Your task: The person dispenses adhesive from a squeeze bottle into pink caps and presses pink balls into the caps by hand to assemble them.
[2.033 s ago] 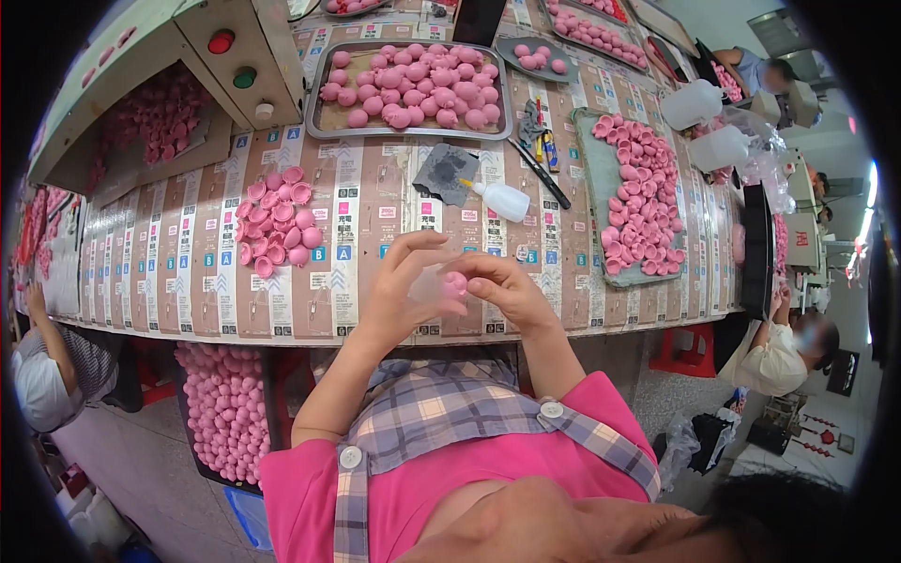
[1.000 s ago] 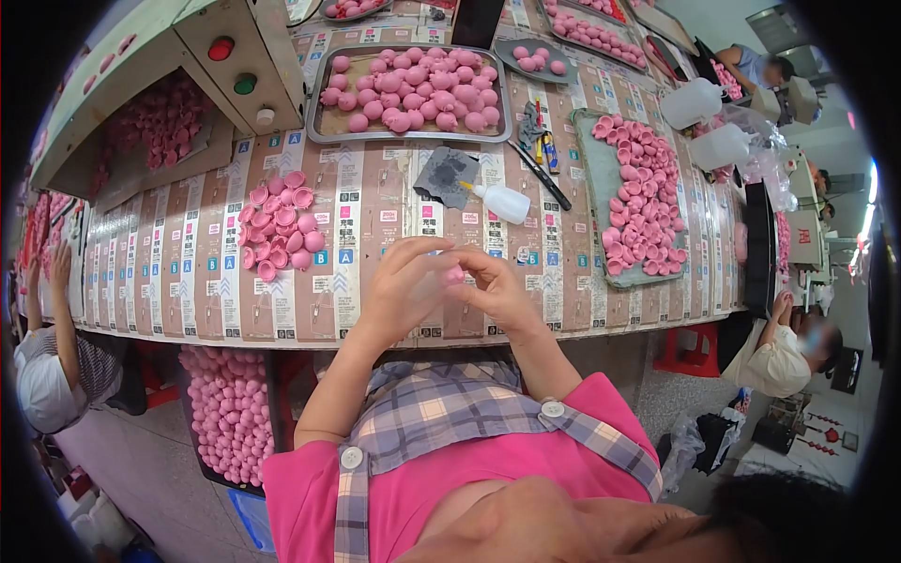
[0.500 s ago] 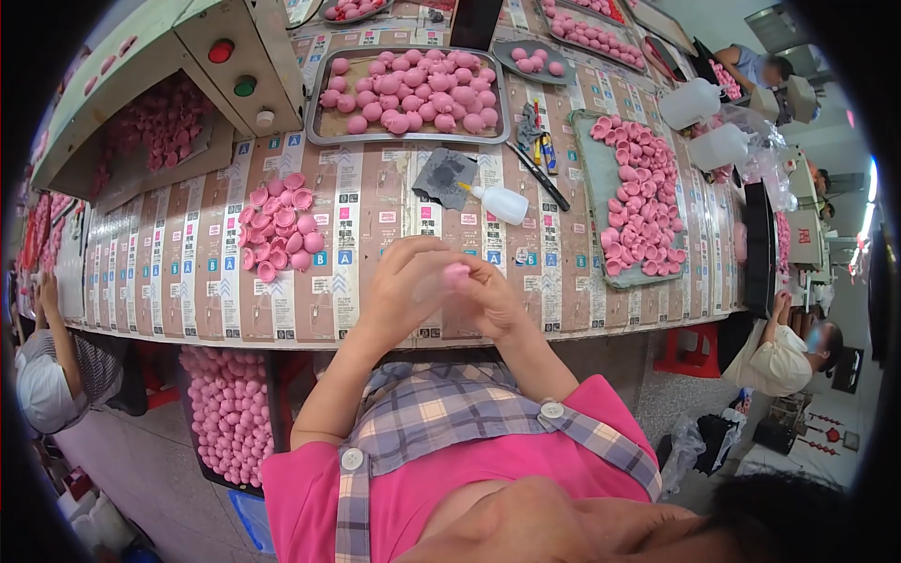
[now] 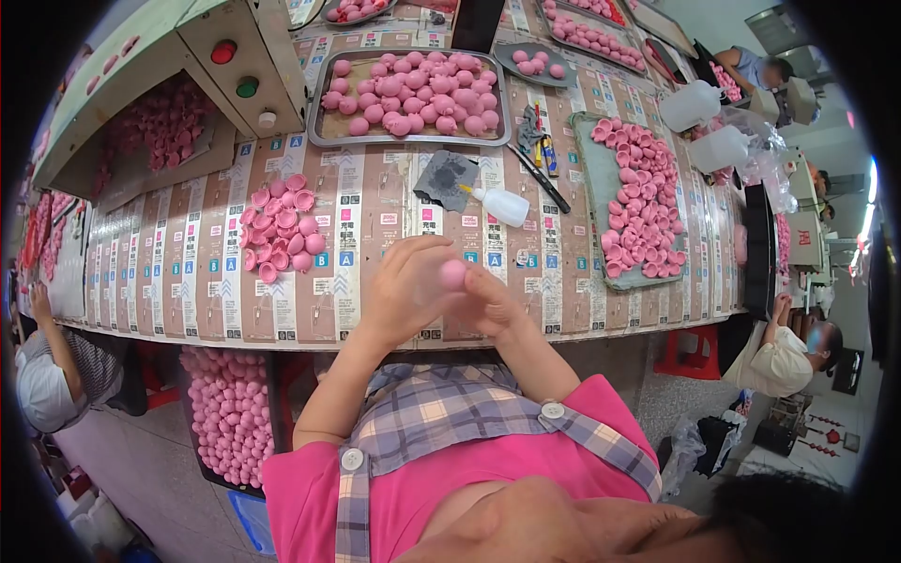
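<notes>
A small pink ball is held between my two hands, just above the near edge of the table. My left hand curls around its left side, with the fingers partly blurred. On the other side, the thumb of my right hand presses against it. Beyond my hands, a white squeeze bottle lies on its side, its yellow tip touching a dark grey pad. To the left sits a loose pile of pink half shells, some cup side up, with a few round ones among them.
A metal tray of pink balls stands at the back. On the right lies a green tray of half shells. A machine stands back left. A crate of pink balls sits below the table. Co-workers sit on both sides.
The pink ball has turned between my hands and now shows a smooth, round side. My right fingers have shifted, with the thumb now up against it.
</notes>
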The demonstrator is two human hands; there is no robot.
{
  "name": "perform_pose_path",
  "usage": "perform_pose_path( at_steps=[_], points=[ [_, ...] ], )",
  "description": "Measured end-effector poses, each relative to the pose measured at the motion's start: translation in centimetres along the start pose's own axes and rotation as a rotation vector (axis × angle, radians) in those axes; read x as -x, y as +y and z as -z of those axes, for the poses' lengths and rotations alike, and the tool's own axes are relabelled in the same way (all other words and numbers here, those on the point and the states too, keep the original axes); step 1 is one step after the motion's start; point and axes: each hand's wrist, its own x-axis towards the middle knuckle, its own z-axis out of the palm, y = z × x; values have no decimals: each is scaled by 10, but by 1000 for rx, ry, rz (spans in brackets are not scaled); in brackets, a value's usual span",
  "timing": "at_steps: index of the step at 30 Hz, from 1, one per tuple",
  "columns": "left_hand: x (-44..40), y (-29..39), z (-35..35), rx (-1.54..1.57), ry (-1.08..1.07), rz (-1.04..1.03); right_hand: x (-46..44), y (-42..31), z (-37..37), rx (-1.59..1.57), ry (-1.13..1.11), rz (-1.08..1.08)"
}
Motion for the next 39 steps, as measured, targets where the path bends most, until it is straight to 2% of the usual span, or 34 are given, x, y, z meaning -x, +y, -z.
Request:
perform_pose_path(
  at_steps=[1, 4, 7, 13, 16, 17, 19, 21, 23, 26, 29, 32, 35, 37, 39],
  points=[
    [1, -2, -1, 9, 8, -3, 0, 2, -4, -125, -6, -30],
    [4, -4, -1, 4, 11, -11, -2, 5, -8, -202, -21, -39],
    [1, -2, 4, -38, -19, -30, -4, -1, -8, -64, -2, -14],
    [0, -2, 7, -10, -38, -71, -6, 4, 4, -79, -96, 14],
    [5, -10, 3, -10, -1, 76, -14, -13, -4, 130, 37, -5],
    [1, -8, 5, -66, -7, 141, -23, -26, -1, 406, 35, -21],
    [9, -27, 12, -214, 106, 176, -46, -55, 2, 1030, 130, 336],
    [12, -45, 32, -367, 185, 210, -78, -93, -1, 1351, 283, 791],
    [12, -64, 57, -532, 232, 253, -130, -121, 33, 1253, 408, 679],
    [15, -88, 70, -750, 279, 296, -181, -132, 56, 1610, 467, 918],
    [16, -94, 75, -890, 241, 299, -200, -125, 50, 1893, 622, 966],
    [14, -91, 79, -933, 180, 319, -192, -129, 56, 1843, 527, 1173],
    [15, -90, 88, -969, 149, 322, -141, -135, 45, 1559, 402, 907],
    [15, -93, 90, -991, 100, 300, -104, -131, 61, 1563, 481, 706],
    [13, -97, 93, -1023, 41, 294, -70, -128, 83, 1743, 508, 677]
  ],
)
